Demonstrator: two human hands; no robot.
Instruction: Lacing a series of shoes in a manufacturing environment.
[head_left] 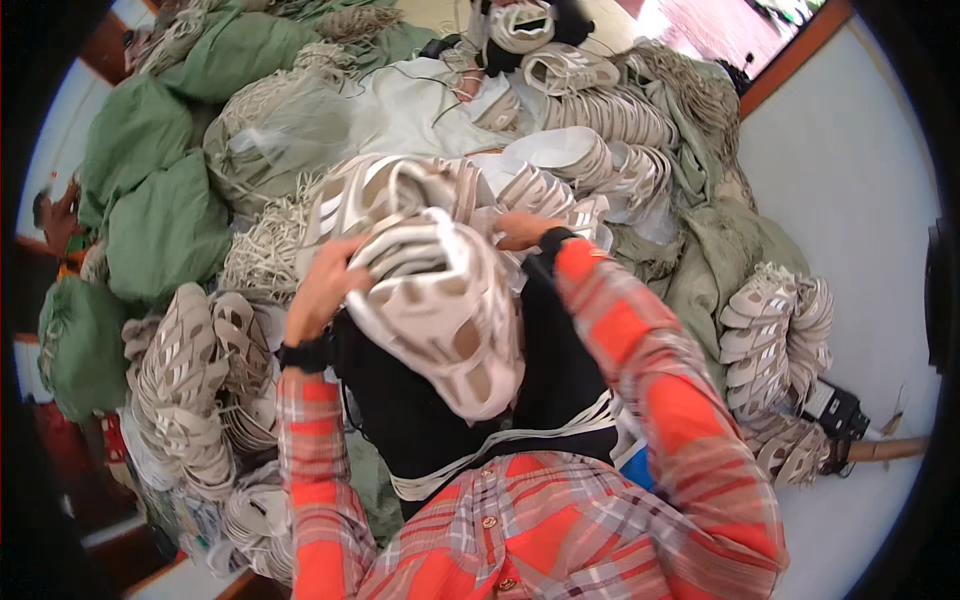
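1. Your left hand (322, 285) curled its fingers around the white moulded sole piece (440, 310) at frame centre, gripping its left edge.
2. Your right hand (520, 228) sat behind its upper right; finger state unclear.
3. You seemed mid-inspection; a next move would need a firm two-handed hold.

The white and beige cut-out shoe upper (440, 310) looks like smooth, matt moulded foam or soft plastic with pale ribbed straps. The stacked beige uppers (185, 390) share that dull finish. The green sacks (165, 230) are coarse woven cloth. The red plaid shirt sleeves (650, 370) are soft woven cotton-like cloth; the black apron (420, 420) is matt fabric.
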